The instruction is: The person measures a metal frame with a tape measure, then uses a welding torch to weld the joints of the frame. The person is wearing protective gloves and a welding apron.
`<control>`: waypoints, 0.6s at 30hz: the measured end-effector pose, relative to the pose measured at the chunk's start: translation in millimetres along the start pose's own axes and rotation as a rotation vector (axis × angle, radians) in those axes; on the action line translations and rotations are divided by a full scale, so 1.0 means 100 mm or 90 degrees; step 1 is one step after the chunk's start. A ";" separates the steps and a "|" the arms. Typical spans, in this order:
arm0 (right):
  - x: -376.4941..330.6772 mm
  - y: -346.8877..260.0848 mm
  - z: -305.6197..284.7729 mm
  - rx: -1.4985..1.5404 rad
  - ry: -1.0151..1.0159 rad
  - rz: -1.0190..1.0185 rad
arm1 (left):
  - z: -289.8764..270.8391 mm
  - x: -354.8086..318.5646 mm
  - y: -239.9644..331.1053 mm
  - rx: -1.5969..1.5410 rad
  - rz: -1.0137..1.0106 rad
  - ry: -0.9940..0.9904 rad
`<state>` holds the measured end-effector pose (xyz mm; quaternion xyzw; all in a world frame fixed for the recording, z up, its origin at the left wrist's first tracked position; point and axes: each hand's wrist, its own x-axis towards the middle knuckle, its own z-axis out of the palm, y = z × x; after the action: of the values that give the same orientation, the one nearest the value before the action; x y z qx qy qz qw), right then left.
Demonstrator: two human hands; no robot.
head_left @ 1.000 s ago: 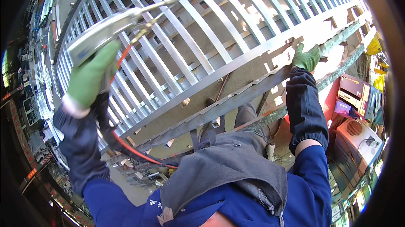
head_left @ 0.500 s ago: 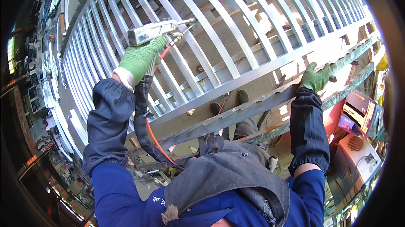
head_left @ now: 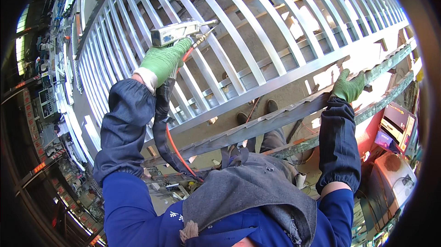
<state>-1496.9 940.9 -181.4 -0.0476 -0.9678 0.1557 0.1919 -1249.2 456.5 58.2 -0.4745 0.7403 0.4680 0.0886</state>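
Below the head camera, a person in a blue jacket with dark sleeve covers and green work gloves leans over a large metal grille (head_left: 257, 31) made of many pale parallel bars, lying flat on a stand.

The left hand (head_left: 164, 61) is closed in a fist around the grip of a silver handheld welding gun (head_left: 177, 32), held above the bars near the middle of the grille. The gun's thin nozzle points right, its tip just over one bar. A red hose (head_left: 177, 153) and a black cable sleeve (head_left: 161, 123) hang from the grip, running down beside the left forearm towards the person's waist.

The right hand (head_left: 347, 86) is well apart from the gun, at the grille's near edge. Its fingers curl over a long metal frame rail (head_left: 271, 118) that crosses the picture diagonally, gripping it.

Between the rails, the person's two dark shoes (head_left: 257, 114) show on the floor. A grey apron (head_left: 257, 192) covers the chest. At far right sit a white machine (head_left: 390, 173) and an orange box (head_left: 395, 123). Cluttered workshop shelves (head_left: 46, 95) curve along the left edge.
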 end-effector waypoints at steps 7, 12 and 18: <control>0.01 0.03 0.02 0.000 0.002 -0.017 | -0.01 0.02 -0.02 0.046 -0.001 -0.001; 0.00 0.01 0.03 0.000 -0.002 -0.010 | -0.06 -0.05 -0.01 0.019 -0.009 -0.017; -0.01 -0.05 -0.03 0.042 0.007 -0.009 | -0.37 -0.39 -0.01 -0.080 -0.070 0.023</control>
<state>-1495.3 937.2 -177.7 -0.0354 -0.9614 0.1862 0.1995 -1216.0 452.0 99.6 -0.5270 0.6840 0.4994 0.0710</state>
